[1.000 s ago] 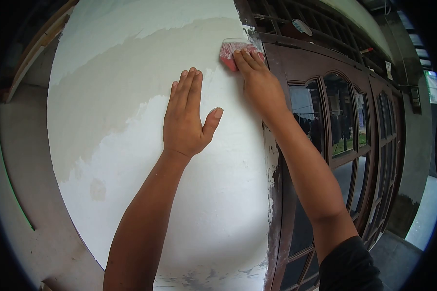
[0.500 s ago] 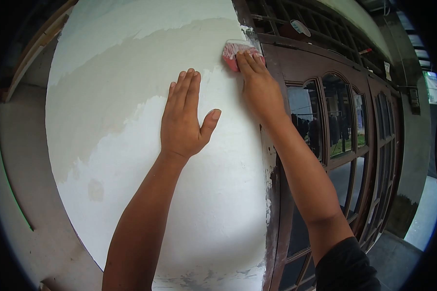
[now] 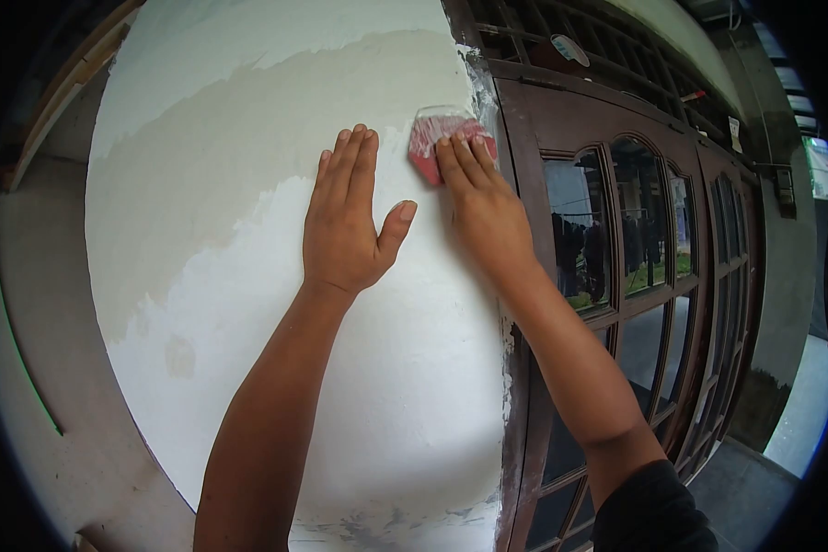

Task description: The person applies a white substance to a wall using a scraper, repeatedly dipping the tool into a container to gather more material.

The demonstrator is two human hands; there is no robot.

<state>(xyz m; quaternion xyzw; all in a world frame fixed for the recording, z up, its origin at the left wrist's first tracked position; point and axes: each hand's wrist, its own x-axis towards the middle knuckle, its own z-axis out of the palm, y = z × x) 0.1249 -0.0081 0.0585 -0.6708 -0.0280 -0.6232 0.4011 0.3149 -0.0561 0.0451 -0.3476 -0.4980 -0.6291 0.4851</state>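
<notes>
Right hand (image 3: pixel 483 207) presses small pink flat sanding pad (image 3: pixel 435 138) against white plastered wall (image 3: pixel 248 304); fingers extended over pad, pinning it flat, not curled round it. Pad lies beyond fingertips, up-wall, long axis roughly horizontal, just left of dark brown wooden door frame (image 3: pixel 524 276). Left hand (image 3: pixel 348 221) open, palm flat on wall, just left of pad, holding nothing. Wall: beige band above, white coat below. Glazed door panels (image 3: pixel 649 212) at right.
</notes>
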